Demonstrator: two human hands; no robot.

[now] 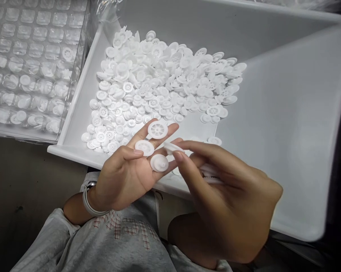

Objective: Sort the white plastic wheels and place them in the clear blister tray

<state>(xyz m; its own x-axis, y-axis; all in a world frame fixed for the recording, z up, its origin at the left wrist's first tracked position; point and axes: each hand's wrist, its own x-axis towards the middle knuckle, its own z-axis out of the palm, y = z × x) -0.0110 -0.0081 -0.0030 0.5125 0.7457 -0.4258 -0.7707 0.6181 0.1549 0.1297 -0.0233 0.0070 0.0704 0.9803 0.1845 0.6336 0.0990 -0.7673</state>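
Observation:
A large white bin (286, 113) holds a heap of several small white plastic gears (164, 83). My left hand (127, 173) lies palm up over the bin's near rim, fingers spread, with three white gears (156, 145) resting on its fingers. My right hand (229, 204) reaches in from the right, its thumb and fingers pinching another white gear (172, 148) beside those on the left hand; more white pieces show under its fingers. A pale band sits on my left wrist.
A clear plastic tray (31, 64) with rows of small pockets stands left of the bin, some near pockets holding white gears. A dark tabletop (20, 177) shows below it. My grey printed shirt (110, 238) fills the bottom.

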